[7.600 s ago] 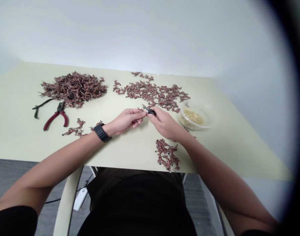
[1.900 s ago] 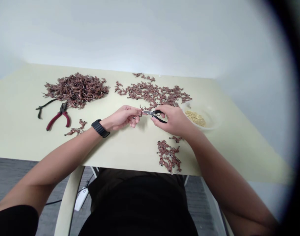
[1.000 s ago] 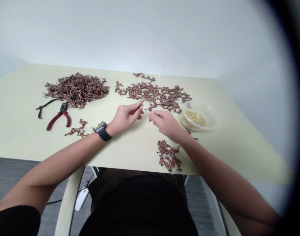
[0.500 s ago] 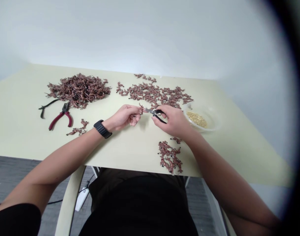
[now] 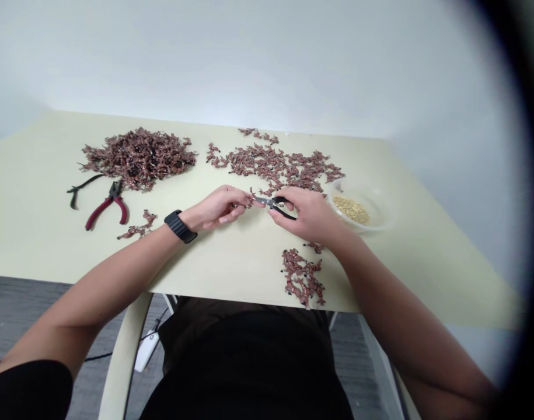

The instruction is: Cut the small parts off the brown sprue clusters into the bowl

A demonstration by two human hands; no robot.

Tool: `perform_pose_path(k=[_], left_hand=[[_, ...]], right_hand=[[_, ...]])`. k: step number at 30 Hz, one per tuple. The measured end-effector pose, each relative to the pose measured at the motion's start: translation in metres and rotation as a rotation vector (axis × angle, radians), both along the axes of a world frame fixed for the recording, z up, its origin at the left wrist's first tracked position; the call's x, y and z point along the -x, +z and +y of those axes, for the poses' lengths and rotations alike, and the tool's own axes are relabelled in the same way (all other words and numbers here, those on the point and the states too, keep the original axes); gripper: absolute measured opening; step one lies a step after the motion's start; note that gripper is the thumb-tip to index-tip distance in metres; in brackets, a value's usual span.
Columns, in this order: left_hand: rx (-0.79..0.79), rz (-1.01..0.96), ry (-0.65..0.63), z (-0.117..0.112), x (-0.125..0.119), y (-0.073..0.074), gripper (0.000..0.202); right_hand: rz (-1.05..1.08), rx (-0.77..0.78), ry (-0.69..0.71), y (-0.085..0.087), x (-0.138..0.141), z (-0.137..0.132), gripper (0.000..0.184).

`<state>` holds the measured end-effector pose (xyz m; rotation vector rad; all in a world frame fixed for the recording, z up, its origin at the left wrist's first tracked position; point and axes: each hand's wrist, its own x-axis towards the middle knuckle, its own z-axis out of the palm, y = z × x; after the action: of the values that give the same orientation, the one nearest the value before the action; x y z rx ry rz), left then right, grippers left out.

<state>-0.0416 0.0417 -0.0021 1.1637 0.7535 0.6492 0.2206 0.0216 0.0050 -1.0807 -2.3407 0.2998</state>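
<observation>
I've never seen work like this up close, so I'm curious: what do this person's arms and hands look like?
Both arms are bare below short black sleeves. A black watch with a wide, linked band circles the left wrist. The left hand and right hand wear no gloves.

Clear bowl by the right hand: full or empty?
Partly full: the clear bowl holds a shallow patch of pale granules on its bottom, well below the rim.

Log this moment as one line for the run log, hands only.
left hand: pinches small reddish-brown piece | right hand: holds black-handled steel scissors at piece
</observation>
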Motion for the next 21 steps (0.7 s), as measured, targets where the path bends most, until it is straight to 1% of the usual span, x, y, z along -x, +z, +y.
perform_pose_path(k=[5,10,14,16,18,21], left_hand=[[-0.009,0.002,0.001,-0.001,-0.001,0.003,0.020],[0.035,0.005,-0.010,-0.001,0.000,0.003,0.016],[0.022,0.010,0.005,-0.002,-0.001,0.003,0.015],[-0.020,-0.003,0.048,-0.005,-0.004,0.002,0.018],[-0.086,-0.020,0.115,-0.008,-0.008,0.001,0.021],[-0.231,-0.006,0.214,-0.013,-0.015,-0.002,0.018]], right_hand=[[-0.019,0.008,0.002,0.000,0.000,0.000,0.022],[-0.028,0.004,0.002,0.002,0.000,-0.001,0.021],[-0.039,-0.001,0.005,0.004,0.000,-0.003,0.020],[-0.032,-0.006,-0.013,0.004,0.004,-0.005,0.020],[-0.003,0.008,-0.059,0.003,0.010,-0.009,0.022],[0.097,0.103,-0.171,-0.001,0.023,-0.015,0.027]])
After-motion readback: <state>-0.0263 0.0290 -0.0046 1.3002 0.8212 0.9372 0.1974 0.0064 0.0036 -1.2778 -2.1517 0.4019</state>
